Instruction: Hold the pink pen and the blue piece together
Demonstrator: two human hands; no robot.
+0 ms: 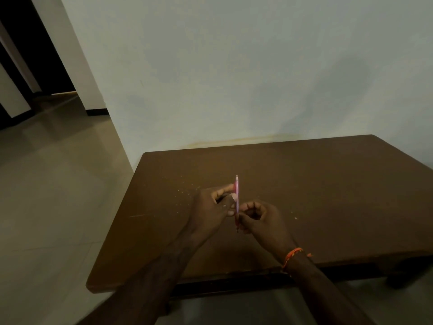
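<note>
Two bare forearms rose from the bottom edge of the view, nearest the camera, and met over the middle of the bench [316, 184].

Behind everything stood the pale wall [234, 66], with a yellowish stain along its foot just above the bench's far edge. Left of it the tiled floor [46, 184] ran back toward a dark doorway [28, 55]. The bench was a broad brown wooden top, pushed against the wall, with one dark leg visible at the lower right. Pale crumbs or shavings [185, 191] lay scattered on its surface left of the hands, and a few more specks lay to the right.

The left hand [210, 207] was curled, its thumb and fingertips pinching the upper half of a pink pencil [237, 195]. The right hand [260, 218] was also curled, its fingertips closed round the lower part of the same pencil, near the dark tip. An orange thread band [293, 254] circled the right wrist.

The pencil stood almost upright between the two hands, held above the bench near its centre and not touching the wood. Its pale top end pointed away from the camera, above the left hand's fingers, and its dark tip showed just below the right hand's fingers.
</note>
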